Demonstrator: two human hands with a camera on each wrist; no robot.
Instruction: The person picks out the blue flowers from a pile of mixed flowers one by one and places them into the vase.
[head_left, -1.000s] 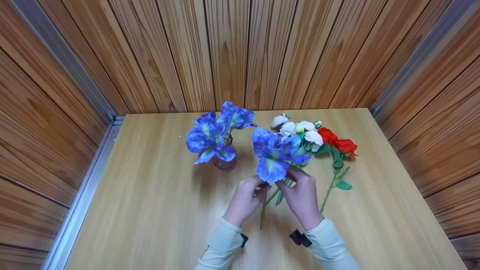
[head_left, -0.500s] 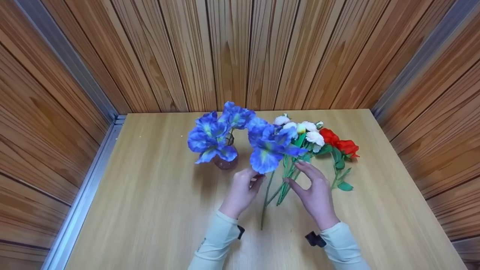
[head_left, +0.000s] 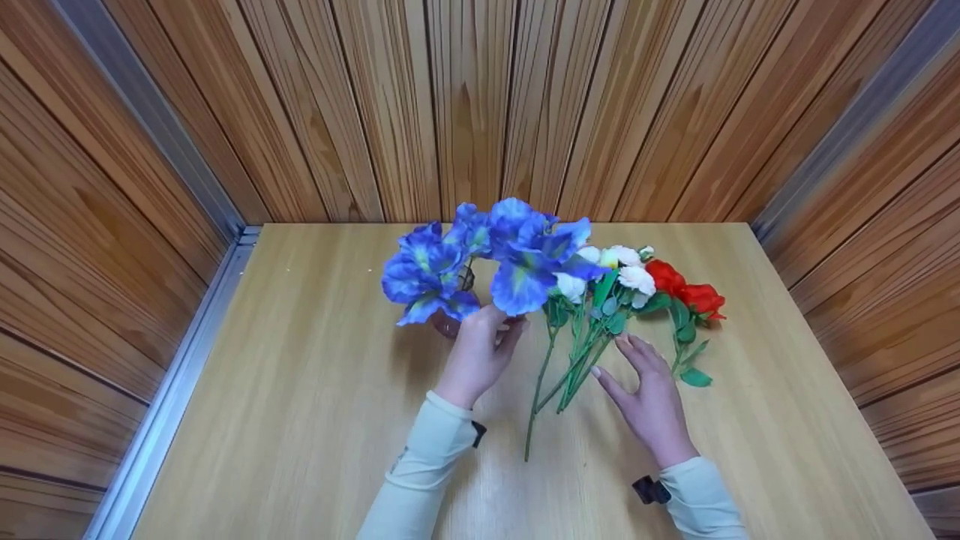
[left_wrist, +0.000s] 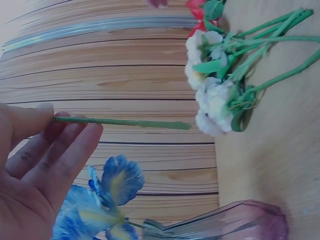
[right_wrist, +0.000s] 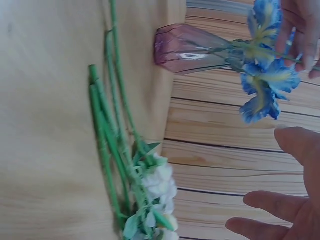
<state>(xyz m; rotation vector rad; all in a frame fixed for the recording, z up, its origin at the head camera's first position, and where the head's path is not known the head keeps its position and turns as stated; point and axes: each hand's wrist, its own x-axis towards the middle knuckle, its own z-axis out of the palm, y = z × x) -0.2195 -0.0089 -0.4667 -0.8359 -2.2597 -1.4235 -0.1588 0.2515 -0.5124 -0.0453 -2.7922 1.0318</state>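
Note:
My left hand point(head_left: 476, 356) pinches the green stem point(left_wrist: 140, 123) of a blue iris point(head_left: 521, 266) between thumb and fingers. In the left wrist view the stem's bare end points toward the table. The iris bloom is raised beside the vase, overlapping other blue irises point(head_left: 424, 274) that stand in it. That vase point(right_wrist: 187, 50) is faceted glass, pink at the base and clearer toward the neck; in the head view my left hand and the blooms partly hide it. My right hand point(head_left: 651, 401) holds nothing, fingers spread, close to the stems of the white flowers point(head_left: 636, 280).
The white flowers lie on the table point(head_left: 300, 420) right of the vase, their green stems point(head_left: 574, 375) pointing toward me. Red flowers point(head_left: 701, 298) with green leaves lie farther right. Wood-panelled walls point(head_left: 465, 112) close off the back and both sides.
My right hand has let go of the iris and moved right, fingers opening. My left hand has carried the iris forward and up, toward the vase. The lying flowers stay put.

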